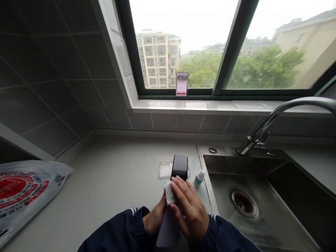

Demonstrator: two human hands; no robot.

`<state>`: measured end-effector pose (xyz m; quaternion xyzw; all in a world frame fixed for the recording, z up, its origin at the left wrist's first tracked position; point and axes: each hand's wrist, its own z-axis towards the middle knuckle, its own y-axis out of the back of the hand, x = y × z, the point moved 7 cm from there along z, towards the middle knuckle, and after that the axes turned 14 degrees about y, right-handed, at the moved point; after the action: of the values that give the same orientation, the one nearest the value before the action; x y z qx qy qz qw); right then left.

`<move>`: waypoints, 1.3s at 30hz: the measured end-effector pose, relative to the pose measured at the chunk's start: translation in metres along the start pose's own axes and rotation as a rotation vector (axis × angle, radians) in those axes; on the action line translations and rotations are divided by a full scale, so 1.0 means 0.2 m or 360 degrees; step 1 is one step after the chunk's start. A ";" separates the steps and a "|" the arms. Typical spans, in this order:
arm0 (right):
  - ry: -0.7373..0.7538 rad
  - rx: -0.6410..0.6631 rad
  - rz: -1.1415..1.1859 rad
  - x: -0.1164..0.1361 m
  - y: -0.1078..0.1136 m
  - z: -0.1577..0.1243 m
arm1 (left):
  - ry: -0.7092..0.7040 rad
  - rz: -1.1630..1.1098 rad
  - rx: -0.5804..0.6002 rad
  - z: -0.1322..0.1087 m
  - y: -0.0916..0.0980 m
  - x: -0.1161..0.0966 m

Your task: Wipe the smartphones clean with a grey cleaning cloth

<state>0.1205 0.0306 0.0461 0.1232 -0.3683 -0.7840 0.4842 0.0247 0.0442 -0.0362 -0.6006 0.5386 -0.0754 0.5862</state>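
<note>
My left hand [154, 217] grips a dark smartphone [179, 167] from below, its screen facing up over the countertop. My right hand [189, 206] lies on top of the phone and presses a small white wipe [169, 192] against the screen with its fingers. A clear phone case [166, 169] lies flat on the counter just behind the phone. A small white dropper bottle [199, 178] with a blue label stands to the right of the phone, near the sink's edge. Both wrists wear dark blue sleeves with white stripes.
A steel sink [262, 206] with a drain fills the right side, its curved faucet [275, 119] arching over it. A white plastic bag with red print [23, 192] lies at the left on the counter [112, 182]. A small box [182, 84] stands on the window sill.
</note>
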 end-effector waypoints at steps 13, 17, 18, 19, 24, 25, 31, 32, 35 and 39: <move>0.0008 0.0080 -0.0022 0.07 -0.04 0.00 | -0.0226 0.0170 -0.0048 0.04 0.02 -0.04; 0.0102 0.0150 -0.0074 0.11 -0.04 0.01 | -0.0018 -0.0202 0.0088 0.04 -0.06 -0.02; 0.0126 0.0172 -0.0076 0.12 -0.05 0.02 | 0.0001 -0.0254 0.0060 0.03 -0.07 -0.03; 0.0147 0.0192 -0.0074 0.13 -0.05 0.02 | 0.0010 -0.0293 0.0030 0.02 -0.07 -0.03; 0.0195 0.0222 -0.0003 0.16 -0.07 0.03 | 0.0085 -0.0392 -0.0067 0.01 -0.03 -0.03; 0.0194 0.0206 0.0016 0.17 -0.07 0.03 | 0.0110 -0.0411 -0.0063 0.01 -0.03 -0.02; 0.0205 0.0299 0.0041 0.16 -0.10 0.01 | 0.0120 -0.0421 -0.0004 0.02 -0.03 -0.04; 0.0202 0.0308 0.0016 0.16 -0.10 0.01 | 0.0091 -0.0394 -0.0021 0.01 -0.03 -0.04; 0.0132 0.0289 -0.0069 0.12 -0.10 0.00 | -0.0010 -0.0280 -0.0062 0.01 -0.04 -0.06; 0.0008 0.0186 -0.0105 0.07 -0.09 -0.01 | -0.0102 -0.0092 0.0030 0.01 -0.08 -0.08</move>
<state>0.1028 0.0219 0.0345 0.1653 -0.4080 -0.7764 0.4510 0.0283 0.0523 -0.0148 -0.6124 0.5012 -0.0782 0.6063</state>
